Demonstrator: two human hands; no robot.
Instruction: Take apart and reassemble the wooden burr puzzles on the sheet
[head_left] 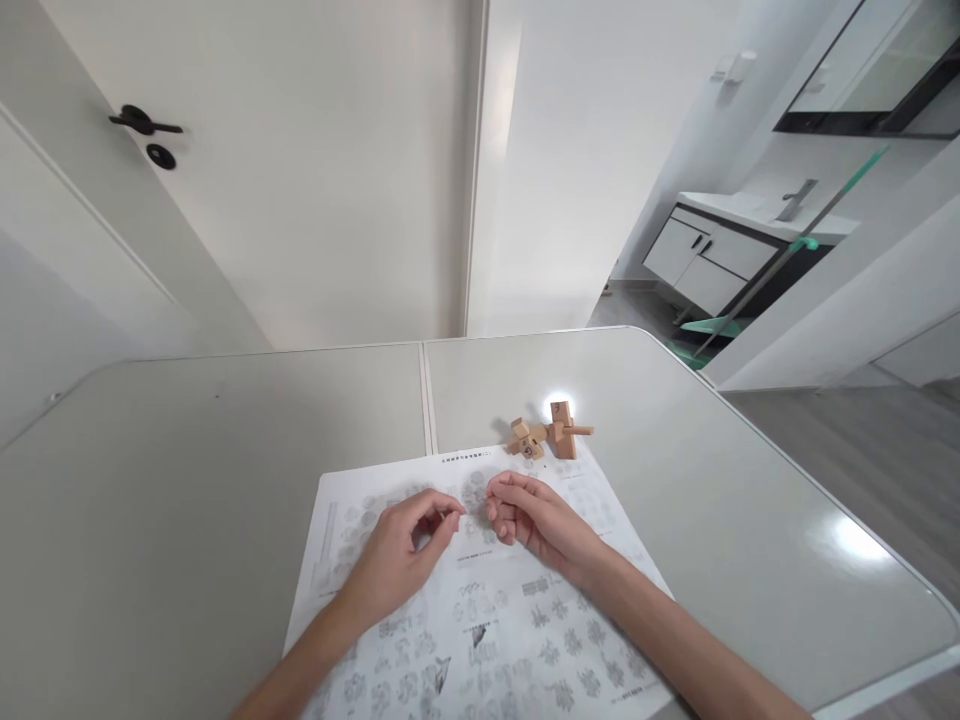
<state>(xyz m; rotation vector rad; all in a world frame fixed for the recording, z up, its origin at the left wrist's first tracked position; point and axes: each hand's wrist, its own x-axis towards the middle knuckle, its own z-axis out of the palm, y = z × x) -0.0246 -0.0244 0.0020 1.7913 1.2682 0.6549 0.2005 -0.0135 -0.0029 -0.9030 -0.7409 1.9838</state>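
Observation:
My left hand (pixel 416 540) hovers over or rests on a printed sheet (pixel 450 580), its fingers curled and the tips of thumb and index finger close together. Facing it is my right hand (pixel 529 515), fingers bent inward and the thumb lying along the index finger. A small gap separates the two hands, and I see nothing held in either. Just beyond my right hand, at the sheet's top edge, stand two small clusters of interlocking wooden puzzle pieces. The left cluster (pixel 528 440) is low and spiky; the right cluster (pixel 562 432) is taller, with a bar jutting right. Both carry dark marks.
The sheet lies on a pale, glossy table (pixel 187 520) with a seam (pixel 427 400) running away from me. Behind it is a white door with a black handle (pixel 142 121). A washbasin cabinet (pixel 712 255) and a green-and-grey mop-like pole (pixel 780 255) stand at the far right.

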